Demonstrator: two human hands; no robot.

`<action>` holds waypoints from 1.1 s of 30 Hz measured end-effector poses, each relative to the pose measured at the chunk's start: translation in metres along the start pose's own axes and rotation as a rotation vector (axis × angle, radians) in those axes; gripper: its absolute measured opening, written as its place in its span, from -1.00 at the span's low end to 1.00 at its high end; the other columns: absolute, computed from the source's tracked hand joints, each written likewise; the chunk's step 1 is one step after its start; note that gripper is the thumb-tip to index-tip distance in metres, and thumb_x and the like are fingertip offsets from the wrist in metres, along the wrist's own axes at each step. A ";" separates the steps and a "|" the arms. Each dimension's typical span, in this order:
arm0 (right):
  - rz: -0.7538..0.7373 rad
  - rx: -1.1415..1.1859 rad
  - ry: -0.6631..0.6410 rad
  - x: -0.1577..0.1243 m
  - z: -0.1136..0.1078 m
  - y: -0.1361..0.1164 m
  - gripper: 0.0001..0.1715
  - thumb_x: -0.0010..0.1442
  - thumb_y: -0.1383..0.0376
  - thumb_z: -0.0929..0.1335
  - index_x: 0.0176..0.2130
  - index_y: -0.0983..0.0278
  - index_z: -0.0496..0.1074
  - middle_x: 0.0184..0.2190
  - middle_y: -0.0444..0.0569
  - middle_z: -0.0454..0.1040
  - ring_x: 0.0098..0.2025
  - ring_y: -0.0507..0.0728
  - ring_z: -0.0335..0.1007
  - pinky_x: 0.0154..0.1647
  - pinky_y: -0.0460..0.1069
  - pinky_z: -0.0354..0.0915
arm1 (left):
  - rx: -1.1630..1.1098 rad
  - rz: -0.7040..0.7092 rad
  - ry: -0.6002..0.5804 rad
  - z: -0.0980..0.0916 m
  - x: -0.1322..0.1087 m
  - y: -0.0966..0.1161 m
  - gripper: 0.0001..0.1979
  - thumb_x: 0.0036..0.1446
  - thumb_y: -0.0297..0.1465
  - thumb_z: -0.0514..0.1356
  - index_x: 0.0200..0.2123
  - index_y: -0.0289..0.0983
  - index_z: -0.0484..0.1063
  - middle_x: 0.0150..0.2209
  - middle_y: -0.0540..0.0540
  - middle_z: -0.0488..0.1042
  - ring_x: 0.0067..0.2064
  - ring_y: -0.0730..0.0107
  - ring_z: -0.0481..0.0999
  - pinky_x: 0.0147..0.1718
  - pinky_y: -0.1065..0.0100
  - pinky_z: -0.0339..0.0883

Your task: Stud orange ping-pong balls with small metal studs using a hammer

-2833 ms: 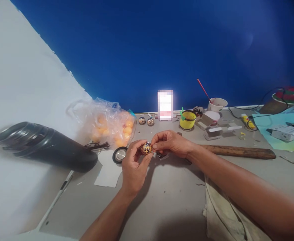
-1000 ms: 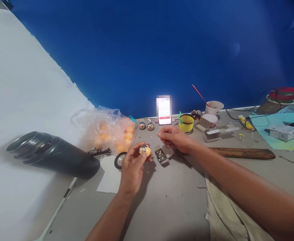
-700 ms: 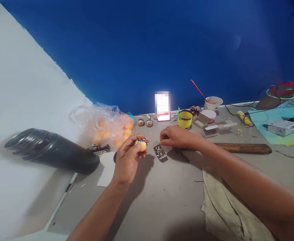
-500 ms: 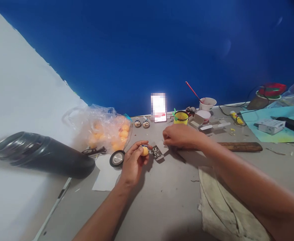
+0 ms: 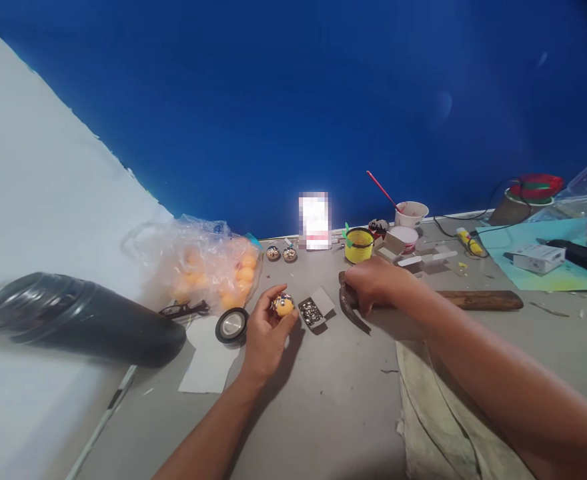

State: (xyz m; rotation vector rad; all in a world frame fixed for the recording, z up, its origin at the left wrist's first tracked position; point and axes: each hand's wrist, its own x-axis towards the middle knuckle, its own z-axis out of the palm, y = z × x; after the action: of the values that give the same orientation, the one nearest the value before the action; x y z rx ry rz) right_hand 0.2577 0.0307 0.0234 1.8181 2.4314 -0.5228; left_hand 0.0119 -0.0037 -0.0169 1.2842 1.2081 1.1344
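Note:
My left hand [image 5: 267, 337] is closed around an orange ball [image 5: 284, 305], pinched between thumb and fingers. Shiny silver tack heads cover the ball's upper part. Just right of it, a small open box [image 5: 311, 312] holds many silver tacks, its flap raised. My right hand [image 5: 372, 283] is curled over a hammer [image 5: 353, 310] close to its dark metal head; the wooden handle extends to the right beneath my forearm. Two tack-covered balls [image 5: 281, 254] sit farther back, near a bright phone [image 5: 315, 220] against the wall.
Left lie a plastic bag of orange balls [image 5: 208, 267], a round black-rimmed lid [image 5: 232, 325] and a dark bottle [image 5: 93, 327]. Behind my right hand stand a yellow container [image 5: 359, 247] and a white cup [image 5: 411, 213]. A pale cloth [image 5: 433, 407] lies under my right forearm.
My right hand has lowered onto the hammer by its head. The ball in my left hand has turned, showing more tack heads. The view has shifted slightly.

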 end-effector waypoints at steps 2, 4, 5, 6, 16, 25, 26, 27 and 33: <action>-0.015 -0.002 -0.014 -0.001 -0.002 0.004 -0.60 -0.42 0.37 0.63 -0.62 0.21 0.39 -0.66 -0.15 0.33 -0.57 0.07 0.26 -0.54 -0.02 -0.01 | 0.004 0.012 0.028 0.000 0.000 0.001 -0.47 -0.09 -0.35 0.41 0.01 -0.23 0.45 -0.32 0.04 0.43 -0.45 0.51 0.36 -0.47 0.43 0.28; -0.017 0.015 -0.056 -0.003 -0.009 0.013 -0.69 -0.30 0.34 0.59 -0.56 0.23 0.44 -0.65 -0.15 0.34 -0.58 0.05 0.23 -0.53 -0.02 -0.03 | -0.006 0.001 0.032 0.001 0.000 0.002 -0.50 -0.10 -0.36 0.41 -0.03 -0.24 0.46 -0.36 0.06 0.41 -0.45 0.50 0.36 -0.46 0.43 0.28; -0.025 0.031 -0.080 -0.004 -0.014 0.018 -0.77 -0.21 0.34 0.56 -0.54 0.24 0.46 -0.64 -0.14 0.35 -0.58 0.04 0.22 -0.51 -0.01 -0.02 | -0.012 -0.005 0.034 0.001 0.000 0.002 -0.51 -0.11 -0.37 0.41 -0.05 -0.24 0.46 -0.38 0.06 0.40 -0.44 0.50 0.36 -0.46 0.43 0.28; -0.037 0.056 -0.103 -0.006 -0.020 0.024 -0.85 -0.12 0.34 0.52 -0.51 0.26 0.47 -0.62 -0.12 0.38 -0.57 0.03 0.23 -0.50 -0.01 -0.01 | -0.017 -0.009 0.035 0.001 -0.001 0.003 -0.52 -0.12 -0.38 0.41 -0.06 -0.24 0.46 -0.38 0.07 0.40 -0.44 0.49 0.36 -0.45 0.43 0.28; -0.170 0.802 0.196 -0.040 -0.059 -0.009 -0.68 0.29 0.08 0.32 -0.21 0.27 0.51 -0.36 0.00 0.55 -0.47 0.09 0.41 -0.48 -0.02 0.26 | -0.016 -0.043 0.025 0.003 0.002 -0.001 -0.54 -0.11 -0.36 0.42 -0.08 -0.24 0.46 -0.39 0.07 0.45 -0.49 0.52 0.35 -0.51 0.44 0.24; -0.484 0.555 0.248 -0.037 -0.044 -0.053 -0.72 0.31 0.36 0.28 -0.08 0.23 0.55 -0.09 -0.06 0.61 -0.13 0.12 0.47 -0.12 -0.04 0.29 | 0.042 -0.038 -0.040 0.000 0.000 0.002 -0.56 -0.10 -0.34 0.44 -0.12 -0.28 0.48 -0.46 0.08 0.48 -0.53 0.54 0.36 -0.54 0.46 0.28; -0.465 0.542 0.290 -0.039 -0.046 -0.053 -0.71 0.32 0.35 0.28 -0.06 0.23 0.55 -0.07 -0.05 0.61 -0.13 0.12 0.47 -0.12 -0.04 0.28 | 0.050 -0.036 -0.037 0.000 -0.001 0.002 -0.55 -0.11 -0.34 0.44 -0.11 -0.28 0.49 -0.44 0.07 0.50 -0.52 0.53 0.38 -0.53 0.46 0.29; -0.450 0.533 0.336 -0.042 -0.047 -0.054 -0.70 0.33 0.35 0.27 -0.04 0.22 0.55 -0.06 -0.05 0.60 -0.13 0.12 0.47 -0.12 -0.04 0.28 | 0.058 -0.038 -0.035 0.000 -0.001 0.003 -0.54 -0.11 -0.34 0.44 -0.09 -0.28 0.49 -0.43 0.05 0.51 -0.50 0.52 0.39 -0.52 0.45 0.30; -0.416 0.473 0.245 -0.041 -0.045 -0.057 -0.72 0.30 0.34 0.31 -0.06 0.25 0.56 -0.16 -0.02 0.62 -0.19 0.13 0.46 -0.15 -0.03 0.29 | 0.057 -0.096 -0.043 0.002 -0.002 0.009 -0.59 -0.19 -0.34 0.45 -0.22 -0.30 0.51 -0.55 0.10 0.45 -0.58 0.55 0.31 -0.61 0.48 0.22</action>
State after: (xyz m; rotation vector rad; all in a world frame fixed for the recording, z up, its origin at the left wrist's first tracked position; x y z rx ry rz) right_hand 0.2230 -0.0078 0.0897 1.5774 3.0898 -1.0387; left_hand 0.0141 -0.0062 -0.0080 1.2735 1.2644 1.0047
